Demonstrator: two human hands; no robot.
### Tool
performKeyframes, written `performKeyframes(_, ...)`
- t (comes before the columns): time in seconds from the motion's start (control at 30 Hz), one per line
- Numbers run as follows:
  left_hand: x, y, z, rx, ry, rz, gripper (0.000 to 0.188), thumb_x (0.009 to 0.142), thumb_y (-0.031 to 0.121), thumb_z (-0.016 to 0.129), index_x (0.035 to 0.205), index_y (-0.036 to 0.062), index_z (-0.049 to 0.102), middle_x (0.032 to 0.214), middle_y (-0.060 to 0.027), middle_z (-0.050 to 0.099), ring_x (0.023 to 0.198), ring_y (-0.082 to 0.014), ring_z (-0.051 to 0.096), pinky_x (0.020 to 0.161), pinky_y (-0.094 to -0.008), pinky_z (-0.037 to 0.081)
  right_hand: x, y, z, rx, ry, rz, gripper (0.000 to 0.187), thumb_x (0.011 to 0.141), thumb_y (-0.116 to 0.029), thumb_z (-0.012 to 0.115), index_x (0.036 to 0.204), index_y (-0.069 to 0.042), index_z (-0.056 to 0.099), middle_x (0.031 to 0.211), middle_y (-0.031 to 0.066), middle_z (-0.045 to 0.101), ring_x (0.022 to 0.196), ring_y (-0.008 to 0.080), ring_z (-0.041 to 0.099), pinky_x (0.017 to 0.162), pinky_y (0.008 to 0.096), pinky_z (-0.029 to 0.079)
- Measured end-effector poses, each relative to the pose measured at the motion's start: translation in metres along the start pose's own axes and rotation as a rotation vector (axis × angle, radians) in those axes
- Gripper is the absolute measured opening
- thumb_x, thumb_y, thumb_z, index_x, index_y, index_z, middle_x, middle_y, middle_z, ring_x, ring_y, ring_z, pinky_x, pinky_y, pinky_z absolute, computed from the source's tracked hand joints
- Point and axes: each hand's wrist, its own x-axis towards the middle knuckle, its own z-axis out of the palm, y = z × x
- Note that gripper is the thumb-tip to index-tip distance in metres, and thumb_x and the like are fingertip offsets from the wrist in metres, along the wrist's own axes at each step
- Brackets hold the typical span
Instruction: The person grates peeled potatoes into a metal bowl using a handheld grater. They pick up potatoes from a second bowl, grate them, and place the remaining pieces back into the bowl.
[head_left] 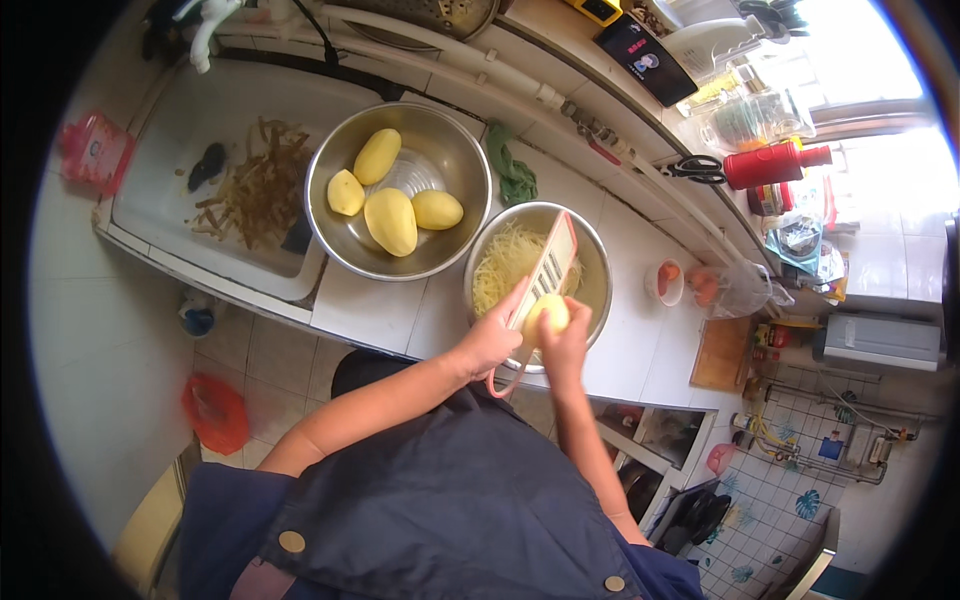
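Observation:
My left hand (pixel 490 343) grips the lower end of a grater (pixel 553 260), a flat board with an orange-red edge and handle. The grater leans at a slant over a metal bowl (pixel 600 255). My right hand (pixel 566 338) is closed around a peeled potato (pixel 545 314) and holds it against the grater's face. Pale potato shreds (pixel 510 262) are heaped in the bowl beneath. To the left, a larger steel basin (pixel 322 225) holds several whole peeled potatoes, one of them a big potato (pixel 390 222) in front.
A white sink (pixel 150 205) at the left contains brown peelings (pixel 260 185). A green cloth (pixel 511 172) lies behind the bowls. Right of the bowl stand a small white bowl (pixel 664 283) and a clear plastic bag (pixel 735 288). Scissors (pixel 697 169) lie on the ledge; a cutting board (pixel 722 354) lies farther right.

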Motion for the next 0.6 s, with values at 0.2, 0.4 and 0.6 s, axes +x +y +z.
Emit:
performKeyframes(0.2, -0.017, -0.003, 0.017, 0.035, -0.129, -0.085, 0.081, 0.064, -0.017, 0.030, 0.141, 0.0039, 0.014, 0.140, -0.0145, 0.029, 0.128, -0.0182, 0.029, 0.100, -0.0230, 0.026, 0.089, 0.012, -0.014, 0.141, 0.208, 0.155, 0.052, 0.078, -0.032, 0.061, 0.112, 0.001, 0.041, 0.101, 0.0252, 0.056, 0.091, 0.0350, 0.057, 0.079, 0.0394, 0.045)
performKeyframes(0.4, -0.008, 0.009, 0.012, -0.065, 0.030, -0.037, 0.079, 0.067, -0.016, 0.032, 0.141, 0.0042, 0.016, 0.136, -0.0122, 0.036, 0.117, -0.0176, 0.042, 0.093, -0.0244, 0.036, 0.038, 0.015, -0.021, -0.027, 0.051, -0.098, 0.049, 0.077, -0.028, 0.063, 0.110, 0.001, 0.041, 0.100, 0.0248, 0.056, 0.092, 0.0344, 0.059, 0.079, 0.0391, 0.046)
performKeyframes(0.6, -0.023, -0.005, 0.017, 0.038, -0.065, -0.116, 0.080, 0.065, -0.016, 0.032, 0.141, 0.0042, 0.018, 0.134, -0.0120, 0.037, 0.116, -0.0166, 0.043, 0.092, -0.0236, 0.036, 0.075, 0.023, -0.007, 0.010, 0.154, 0.084, 0.049, 0.079, -0.033, 0.060, 0.109, 0.003, 0.042, 0.097, 0.0235, 0.058, 0.084, 0.0353, 0.059, 0.074, 0.0394, 0.046)
